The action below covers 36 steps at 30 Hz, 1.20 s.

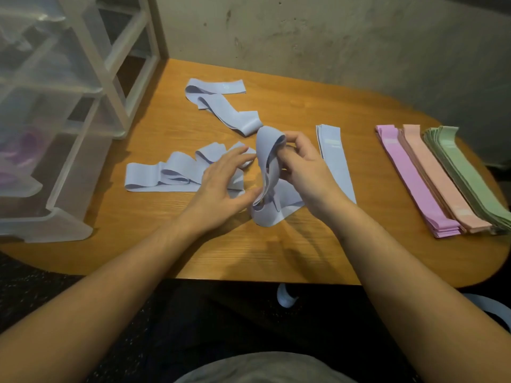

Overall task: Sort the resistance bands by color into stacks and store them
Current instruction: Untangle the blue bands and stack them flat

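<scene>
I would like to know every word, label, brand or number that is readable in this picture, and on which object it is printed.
No text can be read.
Blue stack: a pale printed mark, too blurred to read.
Loose blue band at the back: a faint mark, unreadable.
Pink stack: a pale mark near its far end, unreadable.
Green stack: a pale mark near its far end, unreadable.
Peach stack: a faint mark near its close end, unreadable.

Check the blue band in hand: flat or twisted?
Twisted. The blue band loops and curls between the right hand and left hand, not laid flat like the blue stack.
</scene>
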Tool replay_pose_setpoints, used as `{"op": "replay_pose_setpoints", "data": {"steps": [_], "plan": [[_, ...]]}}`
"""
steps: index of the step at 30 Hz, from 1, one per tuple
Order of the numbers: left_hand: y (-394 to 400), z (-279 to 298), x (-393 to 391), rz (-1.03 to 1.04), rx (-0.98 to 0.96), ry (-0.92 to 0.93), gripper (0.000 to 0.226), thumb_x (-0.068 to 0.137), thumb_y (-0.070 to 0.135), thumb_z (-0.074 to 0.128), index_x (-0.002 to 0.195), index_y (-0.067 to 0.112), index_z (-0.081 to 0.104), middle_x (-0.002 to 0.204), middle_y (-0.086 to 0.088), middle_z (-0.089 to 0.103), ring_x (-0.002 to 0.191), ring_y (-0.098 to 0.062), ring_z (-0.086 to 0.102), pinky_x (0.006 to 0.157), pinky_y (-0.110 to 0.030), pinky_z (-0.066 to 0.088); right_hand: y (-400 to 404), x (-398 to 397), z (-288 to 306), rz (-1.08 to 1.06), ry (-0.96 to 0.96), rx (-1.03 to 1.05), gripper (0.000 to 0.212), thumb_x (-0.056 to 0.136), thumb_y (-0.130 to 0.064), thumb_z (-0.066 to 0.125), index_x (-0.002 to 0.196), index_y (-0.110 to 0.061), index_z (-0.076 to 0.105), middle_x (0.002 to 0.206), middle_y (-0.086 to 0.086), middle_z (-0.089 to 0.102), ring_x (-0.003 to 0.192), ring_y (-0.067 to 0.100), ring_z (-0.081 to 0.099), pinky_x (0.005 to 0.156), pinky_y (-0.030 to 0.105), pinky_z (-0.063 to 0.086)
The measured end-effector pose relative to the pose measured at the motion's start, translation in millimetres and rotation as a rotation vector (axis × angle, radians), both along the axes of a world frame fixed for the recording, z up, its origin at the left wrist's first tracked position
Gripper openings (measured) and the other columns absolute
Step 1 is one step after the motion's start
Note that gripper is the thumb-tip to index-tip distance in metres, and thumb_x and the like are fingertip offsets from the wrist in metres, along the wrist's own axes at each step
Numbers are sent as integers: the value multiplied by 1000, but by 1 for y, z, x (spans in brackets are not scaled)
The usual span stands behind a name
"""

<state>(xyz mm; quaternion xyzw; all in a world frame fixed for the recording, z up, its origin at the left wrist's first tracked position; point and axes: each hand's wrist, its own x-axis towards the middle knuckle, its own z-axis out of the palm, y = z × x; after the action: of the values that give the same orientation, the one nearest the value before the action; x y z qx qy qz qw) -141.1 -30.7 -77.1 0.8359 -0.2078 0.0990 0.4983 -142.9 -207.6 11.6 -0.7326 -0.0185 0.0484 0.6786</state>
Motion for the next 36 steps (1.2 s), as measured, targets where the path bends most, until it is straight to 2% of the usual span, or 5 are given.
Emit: {"op": "replay_pose_setpoints", "data": {"steps": [6, 13, 22, 29, 36], "plan": [[-18, 25, -17, -217, -313, 284, 45, 96, 39, 54, 138, 46, 41, 133, 19, 59, 133, -11, 51, 102, -27, 47, -13, 2, 1, -58, 23, 97, 52, 100, 2, 44, 127, -42, 49, 81, 6, 67, 76, 23, 69, 73, 38, 59], [-30, 34, -20, -118, -320, 241, 37, 100, 8, 60, 123, 37, 56, 113, 27, 66, 108, 0, 63, 90, -16, 48, -19, 3, 2, -163, 134, 203, 33, 100, 3, 39, 104, -17, 64, 83, 4, 60, 68, 18, 66, 61, 27, 55], [-27, 44, -1, 74, -576, 496, 6, 100, 22, 63, 98, 21, 68, 72, 2, 63, 70, -13, 62, 75, -32, 54, -47, 3, -3, -98, 312, -21, 28, 82, -41, 55, 102, -21, 49, 75, -1, 37, 54, 12, 24, 48, 25, 20], [-40, 53, 19, 108, -1050, 756, 8, 97, 22, 66, 95, 15, 63, 76, 3, 64, 61, -10, 52, 69, -25, 50, -53, -12, 0, -20, 305, -153, 22, 107, -32, 45, 114, -12, 53, 84, 14, 75, 54, 23, 62, 46, 29, 50], [-70, 56, 41, 133, -813, 714, 12, 104, 32, 54, 109, 31, 64, 97, 12, 67, 83, -8, 58, 72, -24, 46, -70, -16, 1, -72, 430, -84, 29, 106, -34, 48, 118, -11, 61, 99, 18, 75, 75, 27, 76, 55, 36, 62]]}}
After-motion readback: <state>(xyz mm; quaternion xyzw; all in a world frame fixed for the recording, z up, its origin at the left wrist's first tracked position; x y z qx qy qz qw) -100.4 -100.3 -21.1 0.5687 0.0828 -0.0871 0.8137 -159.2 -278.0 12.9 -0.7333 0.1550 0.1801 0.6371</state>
